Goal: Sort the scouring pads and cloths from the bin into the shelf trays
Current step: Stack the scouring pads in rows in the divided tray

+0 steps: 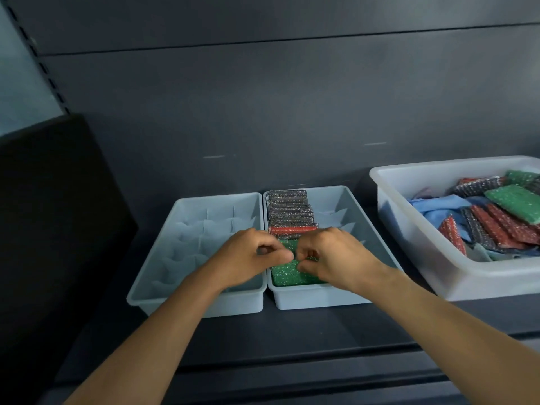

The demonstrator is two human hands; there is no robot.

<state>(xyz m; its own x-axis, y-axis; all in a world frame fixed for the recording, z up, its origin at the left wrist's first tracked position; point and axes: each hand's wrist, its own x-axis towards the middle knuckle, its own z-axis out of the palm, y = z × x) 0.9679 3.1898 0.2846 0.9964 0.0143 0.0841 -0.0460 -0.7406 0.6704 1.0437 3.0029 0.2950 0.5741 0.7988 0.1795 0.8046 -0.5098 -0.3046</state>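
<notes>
Fingers of left hand (250,258) and right hand (331,255) pinch a green pad (287,276), apparently squaring it at the near end of the right tray (318,299).

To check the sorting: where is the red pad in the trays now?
In the head view the red pad sits in the left column of the right tray, behind the green pads and in front of the silver pads.

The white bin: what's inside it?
Green, red and dark glittery scouring pads lie jumbled over blue cloths. Whatever lies under the pile is covered; the bin is cut off at right.
</notes>
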